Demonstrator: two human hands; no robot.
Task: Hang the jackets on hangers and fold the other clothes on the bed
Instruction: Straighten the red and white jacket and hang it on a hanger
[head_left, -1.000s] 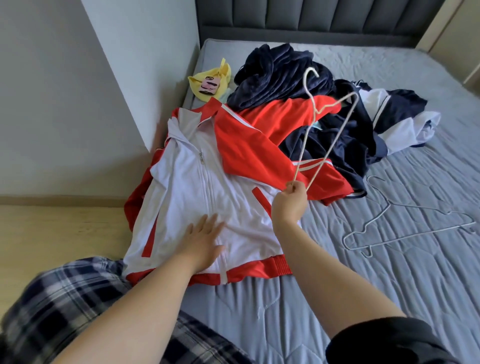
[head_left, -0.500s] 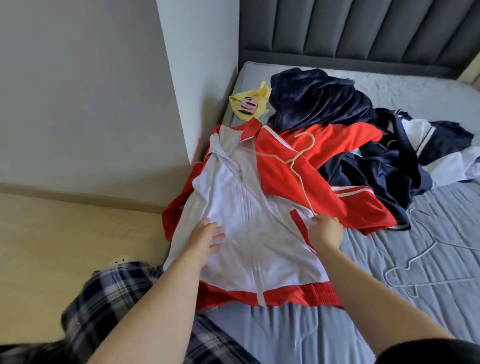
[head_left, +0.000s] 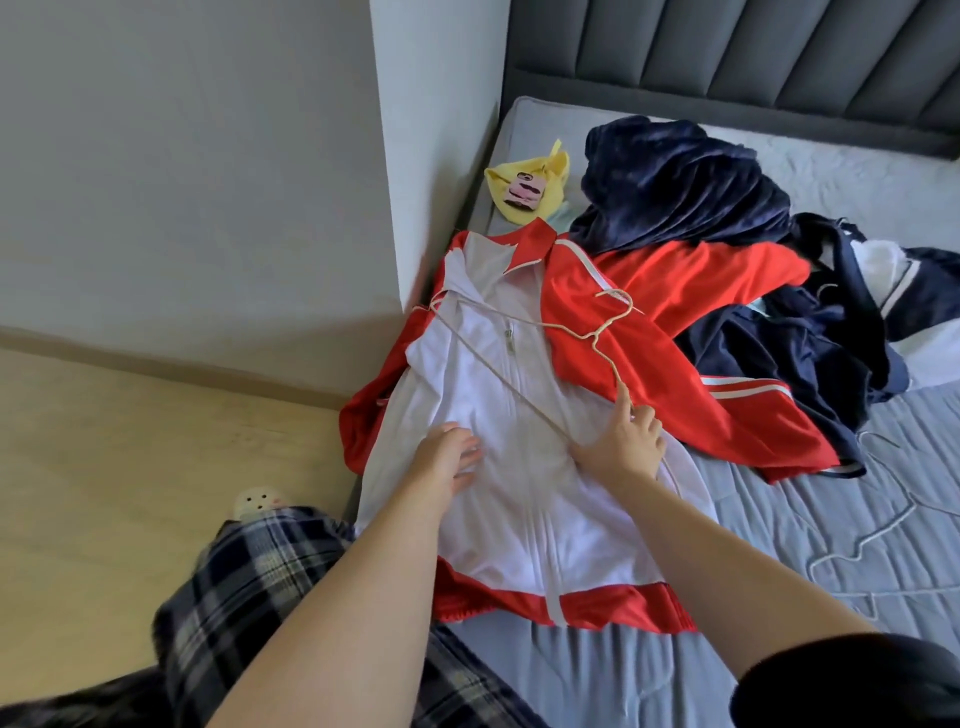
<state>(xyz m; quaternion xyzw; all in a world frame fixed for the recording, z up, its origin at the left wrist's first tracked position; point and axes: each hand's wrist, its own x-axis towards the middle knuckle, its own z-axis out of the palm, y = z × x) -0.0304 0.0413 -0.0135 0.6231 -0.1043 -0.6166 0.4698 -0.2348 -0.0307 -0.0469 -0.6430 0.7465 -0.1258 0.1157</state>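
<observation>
The right index finger lies stretched along the wire of a cream hanger, the other fingers loosely curled over its near corner, so that the right hand holds the hanger down on the red-and-white jacket. The hanger rests flat across the jacket's chest, its hook on the red shoulder panel and its long bar crossing the zip. The left hand presses on the jacket's white front just beside the zip, fingers straight and slightly spread, gripping nothing. The jacket lies face up, collar away from the person, along the edge of the grey bed. Past its red sleeve lies a heap of navy clothes; beyond its collar, a yellow cloth; beside its hem, on the bed cover, a second wire hanger.
</observation>
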